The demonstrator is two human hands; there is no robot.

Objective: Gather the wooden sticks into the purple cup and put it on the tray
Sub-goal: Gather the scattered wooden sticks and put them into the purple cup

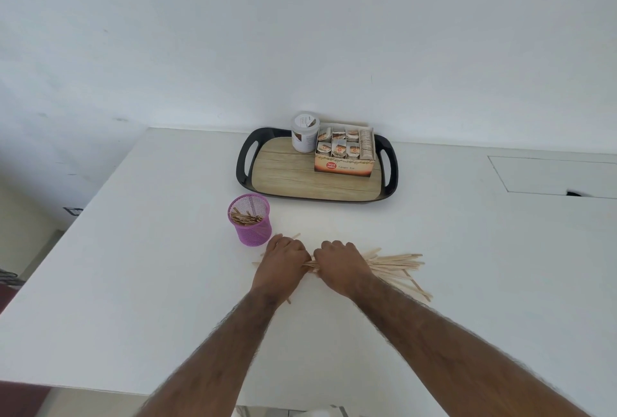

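A purple mesh cup (251,221) stands upright on the white table, with several wooden sticks inside it. Just right of it and nearer to me lies a bundle of wooden sticks (395,264), fanned out to the right. My left hand (283,266) and my right hand (342,264) lie side by side on the bundle, both closed around its left part. A few stick ends poke out left of my left hand. The black tray (245,162) with a wood-look floor sits behind the cup, apart from it.
On the tray stand a white jar (304,132) and an open ginger tea box (344,157) at the back right. The table's left edge runs diagonally past the cup. A rectangular hatch (554,176) is set in the tabletop at far right.
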